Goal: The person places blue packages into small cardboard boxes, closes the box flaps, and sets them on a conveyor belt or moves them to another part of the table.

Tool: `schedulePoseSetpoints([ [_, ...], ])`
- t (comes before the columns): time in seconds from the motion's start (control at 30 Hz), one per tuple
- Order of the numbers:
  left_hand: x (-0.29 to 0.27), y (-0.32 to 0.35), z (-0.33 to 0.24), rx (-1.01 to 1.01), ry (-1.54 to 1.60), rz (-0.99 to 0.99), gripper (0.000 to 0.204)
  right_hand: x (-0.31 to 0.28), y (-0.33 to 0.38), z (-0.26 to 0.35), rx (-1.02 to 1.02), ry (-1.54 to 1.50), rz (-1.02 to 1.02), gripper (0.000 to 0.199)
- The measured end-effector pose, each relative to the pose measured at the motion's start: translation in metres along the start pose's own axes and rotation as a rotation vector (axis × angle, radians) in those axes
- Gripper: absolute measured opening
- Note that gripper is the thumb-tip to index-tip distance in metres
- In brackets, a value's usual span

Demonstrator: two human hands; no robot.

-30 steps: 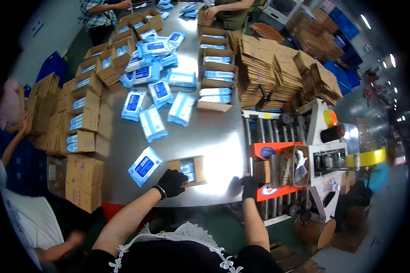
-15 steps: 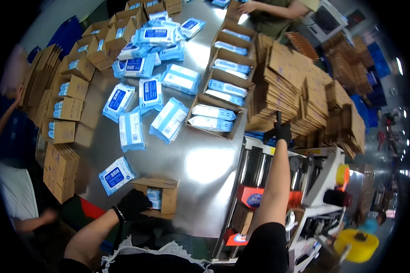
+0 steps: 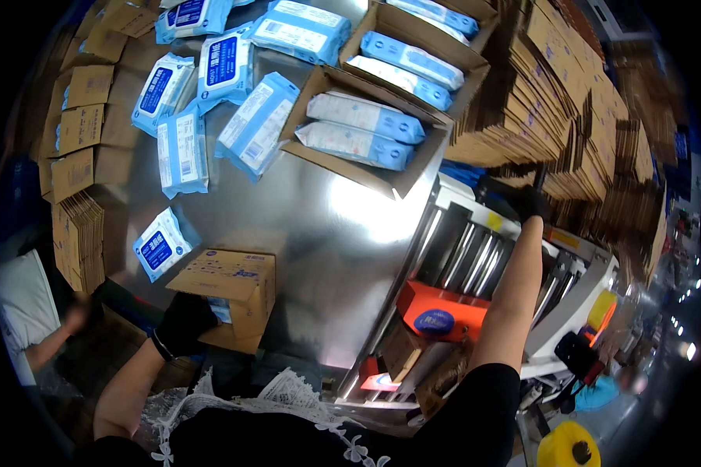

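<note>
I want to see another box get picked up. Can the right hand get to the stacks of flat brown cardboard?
Probably yes. The black-gloved right hand is stretched out across the roller machine and already sits at the edge of the stacks of flat brown cardboard, with nothing between them.

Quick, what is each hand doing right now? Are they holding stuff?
Left hand: gloved, gripping the open end of the small cardboard box.
Right hand: gloved, reaching up at the flat cardboard stacks; grip cannot be told.

R hand (image 3: 531, 204) grip hidden among flat cartons (image 3: 568, 132), pack (image 3: 220, 310) mostly hidden in small box (image 3: 230, 284)
</note>
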State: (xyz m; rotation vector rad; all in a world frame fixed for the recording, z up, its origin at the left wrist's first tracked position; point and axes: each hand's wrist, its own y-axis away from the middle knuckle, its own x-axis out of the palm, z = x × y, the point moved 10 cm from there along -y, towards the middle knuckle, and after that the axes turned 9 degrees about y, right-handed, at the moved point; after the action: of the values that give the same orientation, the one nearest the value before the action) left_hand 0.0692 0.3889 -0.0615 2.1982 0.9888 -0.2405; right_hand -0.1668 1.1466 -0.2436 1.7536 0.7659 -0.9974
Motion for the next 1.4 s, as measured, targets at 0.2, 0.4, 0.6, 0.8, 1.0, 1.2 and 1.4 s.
schedulePoseSetpoints([
  [0.2, 0.003, 0.008, 0.004, 0.076, -0.045, 0.016, 0.019, -0.028, 0.035, -0.005, 0.371, 0.015, 0.097, 0.041],
  [0.4, -0.011, 0.021, -0.056, 0.505, -0.344, -0.026, 0.025, -0.07, 0.067, 0.024, 0.541, -0.065, -0.113, 0.068],
  [0.6, -0.006, 0.018, -0.044, 0.468, -0.317, 0.005, 0.021, -0.069, 0.083, 0.092, 0.149, 0.365, -0.325, 0.058],
  [0.8, -0.002, 0.025, -0.019, 0.298, -0.239, -0.005, 0.021, -0.082, 0.084, 0.048, 0.312, -0.134, -0.637, 0.051],
  [1.0, -0.004, 0.009, 0.016, -0.187, 0.485, -0.144, 0.046, -0.014, 0.001, -0.01, 0.554, -0.034, -0.127, 0.04],
  [1.2, 0.003, 0.003, 0.021, -0.37, 0.674, -0.149, 0.065, 0.032, -0.029, -0.051, 0.444, -0.057, -0.039, 0.047],
  [1.4, -0.008, 0.015, -0.032, 0.325, -0.312, -0.035, 0.038, -0.02, 0.027, -0.007, 0.56, -0.269, -0.166, 0.065],
])
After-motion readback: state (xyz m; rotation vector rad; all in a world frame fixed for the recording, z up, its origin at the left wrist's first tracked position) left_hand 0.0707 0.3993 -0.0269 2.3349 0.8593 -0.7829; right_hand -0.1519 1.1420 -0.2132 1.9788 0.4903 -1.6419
